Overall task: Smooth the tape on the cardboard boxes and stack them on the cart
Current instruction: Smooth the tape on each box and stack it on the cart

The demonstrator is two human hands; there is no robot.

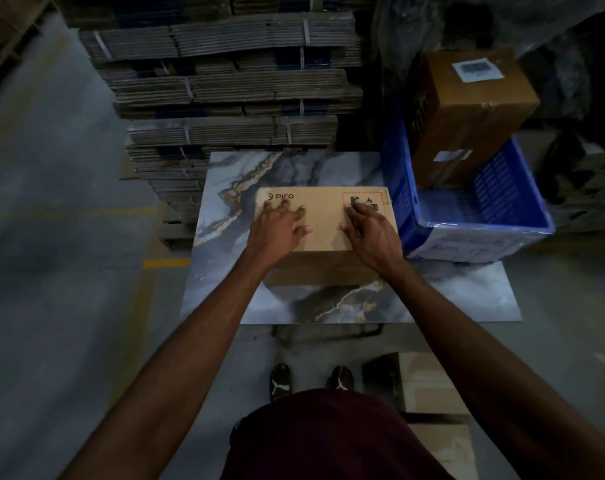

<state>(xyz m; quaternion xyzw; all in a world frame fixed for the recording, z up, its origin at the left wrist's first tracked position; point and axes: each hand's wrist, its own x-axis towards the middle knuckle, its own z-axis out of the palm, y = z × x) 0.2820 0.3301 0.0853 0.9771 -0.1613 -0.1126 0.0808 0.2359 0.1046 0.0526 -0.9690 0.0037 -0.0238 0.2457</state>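
1. Cardboard box (323, 220) printed with "PICO" lies flat on a marble-patterned tabletop (432, 296), near its middle, with its long side running left to right.
2. Left hand (280, 225) lies palm down on the left half of the box top, its fingers straight and spread, the fingertips close to the printed logo; it grips nothing.
3. Right hand (370, 233) lies palm down on the right half of the box top, its fingers stretched forward together and reaching a red dashed-outline label (365, 202) at the far right corner; it too grips nothing.
4. Both forearms reach in from the bottom of the view, and the two hands are apart, with bare cardboard between them.
5. Whether there is tape on the box top cannot be told in this dim view.
6. A blue plastic crate (484, 206) sits just beside the box on the right, on the table's right far corner.
7. A taller brown box (467, 109) with a white label on top stands tilted in the crate, at its far end.
8. Bundles of strapped flat cardboard (225, 81) are stacked high behind the table.
9. Two dark shoes (311, 379) show on the grey floor under the near table edge.
10. Pale cartons (432, 386) sit on the floor to the right of the shoes.
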